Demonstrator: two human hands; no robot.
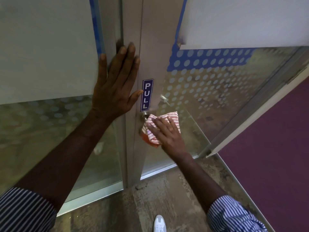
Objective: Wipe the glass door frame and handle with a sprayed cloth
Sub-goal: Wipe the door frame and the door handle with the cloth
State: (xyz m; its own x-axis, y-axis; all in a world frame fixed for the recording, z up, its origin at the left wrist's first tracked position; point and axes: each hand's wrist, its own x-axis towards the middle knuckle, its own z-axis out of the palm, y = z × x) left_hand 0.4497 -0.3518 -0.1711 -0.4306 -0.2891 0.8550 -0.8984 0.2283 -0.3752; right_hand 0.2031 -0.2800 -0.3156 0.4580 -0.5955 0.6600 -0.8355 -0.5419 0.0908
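Observation:
The grey metal door frame (154, 47) runs down the middle, with a blue PULL sign (147, 95) stuck on it. Just below the sign, a silver handle (145, 115) pokes out, mostly covered by a red-and-white striped cloth (164, 118). My right hand (167, 133) presses that cloth flat against the handle and frame. My left hand (115, 82) lies flat with fingers spread on the frame's left edge, holding nothing. The glass door (217, 97) with white dot film stands to the right.
A fixed glass panel (41, 123) with frosted film fills the left. A purple wall (267, 156) closes the right side. The floor (158, 198) is speckled stone, and my white shoe (159, 224) shows at the bottom.

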